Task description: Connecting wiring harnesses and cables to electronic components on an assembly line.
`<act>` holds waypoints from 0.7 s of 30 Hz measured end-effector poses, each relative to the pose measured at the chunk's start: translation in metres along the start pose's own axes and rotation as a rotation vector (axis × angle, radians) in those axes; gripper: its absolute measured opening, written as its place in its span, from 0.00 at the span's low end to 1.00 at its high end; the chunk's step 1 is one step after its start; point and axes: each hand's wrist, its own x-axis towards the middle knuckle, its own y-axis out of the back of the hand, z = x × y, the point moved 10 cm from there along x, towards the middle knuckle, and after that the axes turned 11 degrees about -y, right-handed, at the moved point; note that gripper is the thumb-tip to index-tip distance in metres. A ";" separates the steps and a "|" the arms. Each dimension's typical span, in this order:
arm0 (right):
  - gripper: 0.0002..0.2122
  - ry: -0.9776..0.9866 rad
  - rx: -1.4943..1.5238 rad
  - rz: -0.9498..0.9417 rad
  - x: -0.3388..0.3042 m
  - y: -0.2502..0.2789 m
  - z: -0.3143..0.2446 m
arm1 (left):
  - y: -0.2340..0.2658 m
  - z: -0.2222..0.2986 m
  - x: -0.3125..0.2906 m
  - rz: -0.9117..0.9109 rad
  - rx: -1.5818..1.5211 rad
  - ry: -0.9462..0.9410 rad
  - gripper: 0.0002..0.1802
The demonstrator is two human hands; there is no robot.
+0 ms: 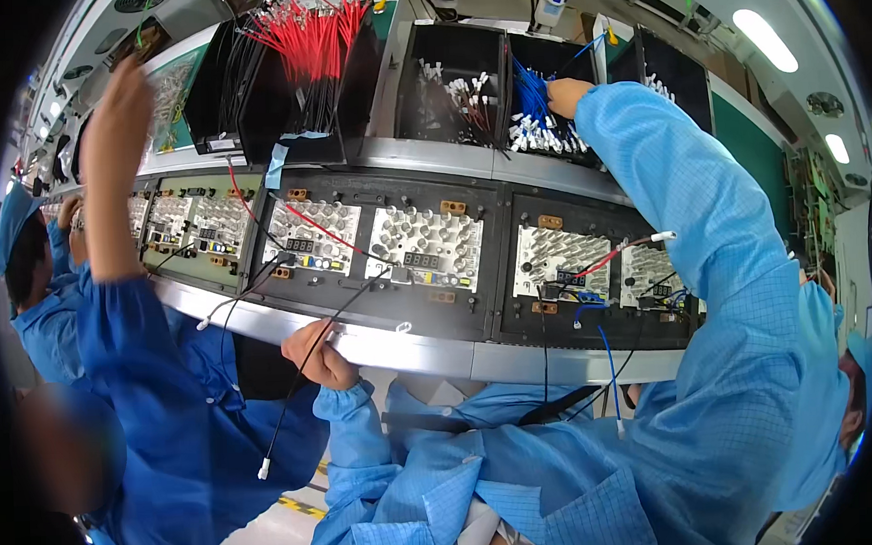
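Note:
My right hand point(569, 97) reaches into a black bin at the back, its curled fingers closed at the upper part of a bundle of blue wires point(534, 101) with white connectors. Exactly how many strands lie between the fingertips is hidden. At the front rail point(410, 352), my left hand point(321, 355) is curled closed against the edge. A black cable point(301, 385) with a white plug crosses over it; whether the fingers grip anything is hidden. Circuit boards with clear round parts and small displays, such as this board point(426, 249), sit in black trays between my arms.
A co-worker's raised arm point(116, 178) in a dark blue sleeve is close on the left. Bins of red wires point(308, 37) and brown wires point(470, 103) stand along the back. Cables hang over the front rail, among them a blue wire point(609, 372).

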 end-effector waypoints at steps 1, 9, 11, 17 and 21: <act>0.12 -0.011 -0.031 0.025 -0.003 -0.001 0.002 | 0.000 0.002 0.001 0.015 -0.015 -0.010 0.14; 0.09 -0.115 -0.147 0.361 -0.023 0.093 0.031 | 0.002 -0.002 0.005 -0.024 -0.032 -0.026 0.11; 0.10 -0.115 -0.197 0.479 -0.034 0.133 0.046 | 0.004 0.002 0.004 -0.030 -0.037 -0.033 0.11; 0.11 -0.058 0.364 0.506 -0.076 0.189 0.097 | 0.020 0.010 -0.009 -0.035 -0.068 -0.039 0.10; 0.10 -0.033 0.587 0.338 -0.136 0.206 0.108 | 0.009 0.011 -0.015 -0.092 -0.107 -0.042 0.10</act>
